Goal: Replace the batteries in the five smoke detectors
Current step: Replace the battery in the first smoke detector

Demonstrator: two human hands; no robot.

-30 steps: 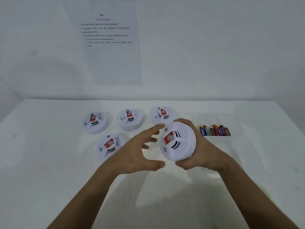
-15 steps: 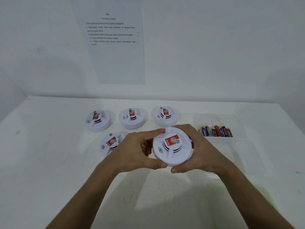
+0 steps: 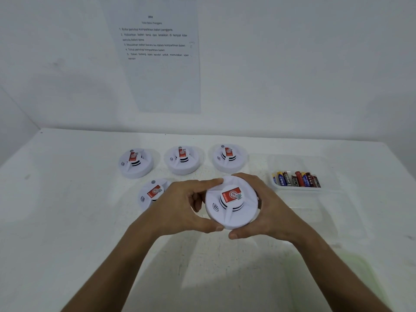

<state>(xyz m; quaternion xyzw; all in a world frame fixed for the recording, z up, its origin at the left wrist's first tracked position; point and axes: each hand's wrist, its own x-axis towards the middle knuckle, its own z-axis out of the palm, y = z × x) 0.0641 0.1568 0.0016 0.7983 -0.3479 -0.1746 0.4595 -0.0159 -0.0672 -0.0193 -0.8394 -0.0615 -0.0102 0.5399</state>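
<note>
A round white smoke detector (image 3: 231, 206) with a red label is held above the table, top face up, between both hands. My left hand (image 3: 180, 206) grips its left rim with thumb and fingers. My right hand (image 3: 267, 210) wraps its right rim and underside. Three more white detectors stand in a row behind: left (image 3: 135, 162), middle (image 3: 182, 159), right (image 3: 227, 157). Another detector (image 3: 151, 194) lies in front of them, partly hidden by my left hand. Several batteries (image 3: 296, 179) lie side by side in a clear tray (image 3: 297, 163) at the right.
A second clear tray (image 3: 326, 212) sits in front of the battery tray. A printed instruction sheet (image 3: 157, 64) hangs on the white wall behind the white table (image 3: 67, 221). The table's right edge runs near the trays.
My left hand closed in from open onto the detector's left rim. The detector turned from tilted to face up and both hands now hold it.
</note>
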